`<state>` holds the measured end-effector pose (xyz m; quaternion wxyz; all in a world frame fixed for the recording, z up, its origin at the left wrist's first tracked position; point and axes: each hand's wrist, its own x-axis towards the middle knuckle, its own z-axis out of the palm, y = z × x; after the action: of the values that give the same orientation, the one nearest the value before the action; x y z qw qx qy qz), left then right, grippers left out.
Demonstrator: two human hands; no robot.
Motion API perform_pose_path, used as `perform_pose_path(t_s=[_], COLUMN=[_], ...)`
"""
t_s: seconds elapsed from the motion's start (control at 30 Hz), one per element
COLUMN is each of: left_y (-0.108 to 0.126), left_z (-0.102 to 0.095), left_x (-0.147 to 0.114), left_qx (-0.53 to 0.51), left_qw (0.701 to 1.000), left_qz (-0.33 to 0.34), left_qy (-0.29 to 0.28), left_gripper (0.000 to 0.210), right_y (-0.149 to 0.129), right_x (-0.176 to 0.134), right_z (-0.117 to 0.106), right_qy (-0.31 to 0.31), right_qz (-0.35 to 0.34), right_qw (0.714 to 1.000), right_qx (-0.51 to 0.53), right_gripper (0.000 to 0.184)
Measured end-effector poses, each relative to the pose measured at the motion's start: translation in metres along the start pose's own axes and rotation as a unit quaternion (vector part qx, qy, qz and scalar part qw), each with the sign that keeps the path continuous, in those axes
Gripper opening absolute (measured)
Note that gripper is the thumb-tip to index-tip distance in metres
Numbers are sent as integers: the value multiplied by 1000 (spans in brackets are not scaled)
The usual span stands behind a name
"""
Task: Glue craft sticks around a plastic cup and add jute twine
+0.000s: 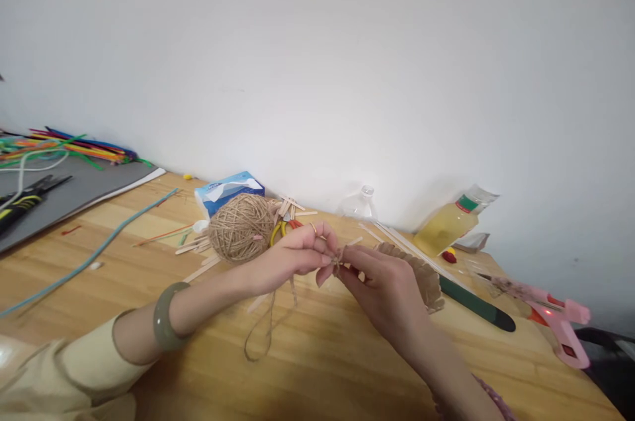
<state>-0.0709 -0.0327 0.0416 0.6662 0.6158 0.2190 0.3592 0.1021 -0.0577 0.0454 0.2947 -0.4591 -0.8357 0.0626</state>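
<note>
My left hand (305,254), with a ring on one finger, pinches a small looped bit of jute twine (337,267) in front of me above the table. From the right, my right hand (384,282) closes its fingertips on the same twine, so both hands meet there. The fingers hide much of it, and I cannot tell how it is looped. A loose loop of twine (258,343) hangs below my left hand. Just behind that hand sits a ball of jute twine (241,228), beside scissors with yellow and orange handles (278,231). A brown scalloped piece (430,282) is partly hidden behind my right hand.
Wooden sticks (198,245) lie around the twine ball, near a blue tissue pack (231,190). At right are a pink glue gun (560,322), a dark green strip (476,302) and a bottle of yellow liquid (446,222). Pliers (32,199) and pipe cleaners (84,146) lie left.
</note>
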Motion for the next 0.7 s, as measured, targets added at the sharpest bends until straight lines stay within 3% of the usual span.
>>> perform_pose_path(t_s=[0.1, 0.17, 0.23, 0.33, 0.43, 0.53, 0.7], left_y=[0, -2, -6, -13, -18, -19, -19], left_z=[-1, -3, -6, -10, -12, -11, -10], left_x=[1, 2, 4, 7, 9, 10, 11], left_qx=[6, 6, -5, -25, -32, -26, -26], left_qw=[1000, 999, 999, 998, 997, 998, 998], left_qz=[5, 14, 20, 28, 20, 8, -14], left_qy=[20, 34, 37, 51, 60, 62, 56], left_gripper=[7, 12, 17, 18, 19, 19, 23], right_y=[-1, 2, 9, 21, 29, 30, 31], right_x=[3, 6, 10, 14, 16, 16, 14], right_z=[-6, -12, -18, -27, -32, -35, -45], right_qy=[-15, -21, 9, 68, 73, 72, 104], right_qz=[44, 113, 181, 224, 239, 228, 181], right_qw=[991, 950, 871, 741, 653, 643, 702], right_qx=[126, 290, 456, 629, 715, 728, 681], right_gripper=[17, 15, 17, 14, 16, 22, 25])
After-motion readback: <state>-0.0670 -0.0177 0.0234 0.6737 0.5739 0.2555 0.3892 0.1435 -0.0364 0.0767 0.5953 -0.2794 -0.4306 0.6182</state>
